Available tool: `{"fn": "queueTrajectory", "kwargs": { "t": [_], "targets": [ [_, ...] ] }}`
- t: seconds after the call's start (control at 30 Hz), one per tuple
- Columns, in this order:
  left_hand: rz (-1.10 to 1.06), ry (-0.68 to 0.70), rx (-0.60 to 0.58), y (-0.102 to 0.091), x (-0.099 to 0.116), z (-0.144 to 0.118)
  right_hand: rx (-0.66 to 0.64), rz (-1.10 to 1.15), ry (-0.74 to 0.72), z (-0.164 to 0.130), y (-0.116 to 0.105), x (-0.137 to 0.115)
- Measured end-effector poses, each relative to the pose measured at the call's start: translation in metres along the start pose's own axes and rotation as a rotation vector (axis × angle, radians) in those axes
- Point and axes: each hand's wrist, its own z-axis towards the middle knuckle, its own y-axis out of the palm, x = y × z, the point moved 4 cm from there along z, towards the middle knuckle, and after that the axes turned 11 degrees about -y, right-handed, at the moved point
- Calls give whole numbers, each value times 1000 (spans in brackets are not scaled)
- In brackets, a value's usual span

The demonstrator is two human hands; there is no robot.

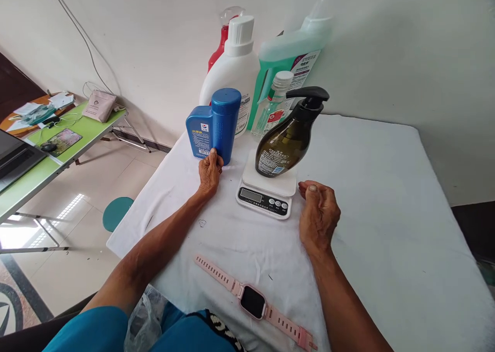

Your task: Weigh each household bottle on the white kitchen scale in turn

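My left hand (210,174) is loosely closed at the foot of a blue plastic bottle (225,120), its thumb in front of the bottle's lower part; whether it touches is unclear. A dark brown pump bottle (286,140) stands on the white platform of a small digital kitchen scale (266,202), whose display looks blank. Just right of the scale, my right hand (320,213) is curled with its thumb against the fingers, and nothing shows in it. Nearer to me lies a pink-strapped smartwatch (253,301), its strap stretched out.
Behind stand a large white jug (234,68), a red bottle (221,45) partly hidden, a green jug (286,48) and a clear bottle (273,107) with a white cap. White cloth (379,187) covers the table. At left are a green table (77,133) and a round stool (117,213).
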Motion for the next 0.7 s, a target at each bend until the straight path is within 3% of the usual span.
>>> {"fn": "queueTrajectory", "kwargs": {
  "t": [0.3, 0.5, 0.63, 0.7],
  "targets": [
    [9, 24, -16, -1, 0, 2, 20, 38, 16, -1, -1, -4],
    [-14, 82, 66, -14, 5, 4, 6, 187, -144, 28, 0, -55],
    [-31, 122, 153, -26, 9, 10, -122, 210, -184, 62, 25, -90],
    [-30, 137, 197, -33, 11, 14, -126, 191, -187, 74, 40, -98]
  ]
}}
